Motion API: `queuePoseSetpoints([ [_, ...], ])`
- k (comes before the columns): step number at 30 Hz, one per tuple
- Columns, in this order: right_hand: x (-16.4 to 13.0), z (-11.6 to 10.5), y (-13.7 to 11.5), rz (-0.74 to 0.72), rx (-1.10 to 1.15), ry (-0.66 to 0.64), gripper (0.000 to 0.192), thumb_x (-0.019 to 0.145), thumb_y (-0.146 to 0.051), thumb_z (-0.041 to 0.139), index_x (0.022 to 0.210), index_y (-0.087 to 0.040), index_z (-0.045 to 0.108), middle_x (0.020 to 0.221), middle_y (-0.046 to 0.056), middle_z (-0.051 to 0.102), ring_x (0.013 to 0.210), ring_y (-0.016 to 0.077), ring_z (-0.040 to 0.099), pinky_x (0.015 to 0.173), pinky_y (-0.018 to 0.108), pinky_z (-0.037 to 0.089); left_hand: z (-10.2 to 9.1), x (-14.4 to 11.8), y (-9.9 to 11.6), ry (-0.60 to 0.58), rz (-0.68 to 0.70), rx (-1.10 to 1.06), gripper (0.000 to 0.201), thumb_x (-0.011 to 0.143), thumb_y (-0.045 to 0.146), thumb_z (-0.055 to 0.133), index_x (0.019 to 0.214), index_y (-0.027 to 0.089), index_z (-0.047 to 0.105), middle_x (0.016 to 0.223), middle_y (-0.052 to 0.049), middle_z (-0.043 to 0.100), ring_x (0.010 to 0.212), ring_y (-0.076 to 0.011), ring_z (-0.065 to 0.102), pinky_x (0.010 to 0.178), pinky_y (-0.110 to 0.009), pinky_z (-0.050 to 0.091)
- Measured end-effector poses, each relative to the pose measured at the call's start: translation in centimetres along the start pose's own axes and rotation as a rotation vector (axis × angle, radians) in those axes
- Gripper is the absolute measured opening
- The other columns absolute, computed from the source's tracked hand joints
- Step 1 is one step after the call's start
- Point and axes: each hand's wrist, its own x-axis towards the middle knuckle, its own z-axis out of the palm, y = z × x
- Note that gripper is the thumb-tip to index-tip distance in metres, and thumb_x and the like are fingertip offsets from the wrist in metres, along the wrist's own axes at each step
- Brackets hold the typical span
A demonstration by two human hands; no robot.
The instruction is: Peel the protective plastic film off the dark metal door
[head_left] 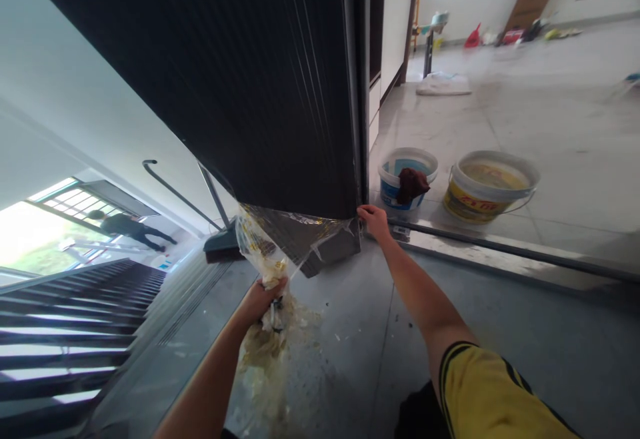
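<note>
Left hand pulls protective film off the dark door's bottom edge

The left hand (260, 299) is clenched on a bunched strip of plastic film (260, 246) running up and right to the door (280, 126)'s lower edge; the right hand (374, 220) pinches the door's bottom corner, nearer where the film clings.

Clear, crinkled plastic film (280, 242) peels off my dark, finely ribbed matt door (260, 92); glossy grey floor tiles (350, 359), 2 smooth plastic buckets (493, 189).
</note>
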Motion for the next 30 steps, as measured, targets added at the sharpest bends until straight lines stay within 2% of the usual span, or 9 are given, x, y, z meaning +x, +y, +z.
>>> queuePoseSetpoints([
  [4, -0.1, 0.1, -0.1, 0.013, 0.025, 0.012, 0.029, 0.058, -0.039, 0.065, 0.075, -0.015, 0.068, 0.061, 0.0, 0.061, 0.054, 0.0115, 0.053, 0.056, 0.024, 0.042, 0.1, 0.1, -0.3, 0.007, 0.008, 0.006, 0.07, 0.058, 0.07, 0.059, 0.092, 0.01, 0.065, 0.096, -0.01, 0.067, 0.094, -0.0252, 0.059, 0.084, -0.026, 0.046],
  [8, -0.1, 0.1, 0.1, -0.034, -0.063, 0.0, 0.028, 0.062, -0.037, 0.06, 0.078, -0.015, 0.068, 0.061, 0.0, 0.061, 0.055, 0.0117, 0.054, 0.057, 0.024, 0.042, 0.1, 0.4, -0.7, 0.017, 0.034, 0.02, 0.065, 0.063, 0.067, 0.058, 0.093, 0.01, 0.064, 0.097, -0.01, 0.067, 0.096, -0.0241, 0.059, 0.083, -0.025, 0.046],
  [13, -0.1, 0.1, 0.5, -0.026, -0.09, 0.006, 0.035, 0.063, -0.038, 0.061, 0.087, -0.013, 0.07, 0.063, 0.002, 0.064, 0.057, 0.0129, 0.055, 0.059, 0.025, 0.043, 0.1, 0.6, -1.0, -0.004, 0.033, -0.004, 0.064, 0.06, 0.067, 0.06, 0.089, 0.01, 0.065, 0.094, -0.011, 0.067, 0.094, -0.025, 0.059, 0.08, -0.026, 0.047],
  [16, -0.1, 0.0, 0.6, -0.031, -0.129, 0.0, 0.032, 0.067, -0.035, 0.058, 0.088, -0.014, 0.07, 0.065, 0.002, 0.065, 0.058, 0.0131, 0.056, 0.06, 0.025, 0.044, 0.2, 0.7, -1.2, 0.01, 0.036, -0.037, 0.065, 0.059, 0.066, 0.062, 0.091, 0.01, 0.065, 0.095, -0.011, 0.067, 0.094, -0.0254, 0.06, 0.083, -0.027, 0.046],
  [18, -0.2, -0.1, 0.3, -0.094, -0.245, 0.002, 0.03, 0.07, -0.033, 0.055, 0.088, -0.015, 0.071, 0.07, 0.002, 0.066, 0.062, 0.0141, 0.058, 0.063, 0.026, 0.045, 0.2, 0.8, -1.3, 0.006, 0.024, -0.05, 0.065, 0.059, 0.066, 0.063, 0.091, 0.01, 0.065, 0.096, -0.012, 0.067, 0.094, -0.0257, 0.06, 0.084, -0.028, 0.046],
  [23, -0.6, -0.3, -1.1, -0.358, -0.653, -0.026, 0.023, 0.076, -0.027, 0.054, 0.086, -0.017, 0.071, 0.088, 0.007, 0.069, 0.083, 0.0177, 0.061, 0.079, 0.027, 0.043, 0.0, 0.8, -1.3, -0.002, 0.028, -0.037, 0.065, 0.059, 0.066, 0.062, 0.091, 0.009, 0.064, 0.095, -0.011, 0.067, 0.091, -0.0247, 0.06, 0.084, -0.027, 0.045],
  [26, -1.0, 0.0, -1.7, -0.383, -0.875, -0.034, 0.024, 0.079, -0.022, 0.048, 0.086, -0.016, 0.07, 0.09, 0.008, 0.069, 0.085, 0.0183, 0.061, 0.078, 0.027, 0.042, 0.1, 0.6, -0.8, 0.001, 0.023, -0.048, 0.067, 0.058, 0.066, 0.062, 0.093, 0.008, 0.064, 0.096, -0.012, 0.066, 0.092, -0.0247, 0.058, 0.083, -0.027, 0.045],
  [30, -1.4, 0.6, -1.8, -0.366, -1.032, 0.063, 0.021, 0.079, -0.024, 0.047, 0.081, -0.017, 0.067, 0.083, 0.007, 0.065, 0.074, 0.0166, 0.057, 0.066, 0.025, 0.037, 0.3, 0.1, -0.1, 0.017, 0.0, -0.043, 0.07, 0.056, 0.068, 0.062, 0.093, 0.008, 0.063, 0.094, -0.011, 0.066, 0.09, -0.0248, 0.058, 0.081, -0.027, 0.046],
])
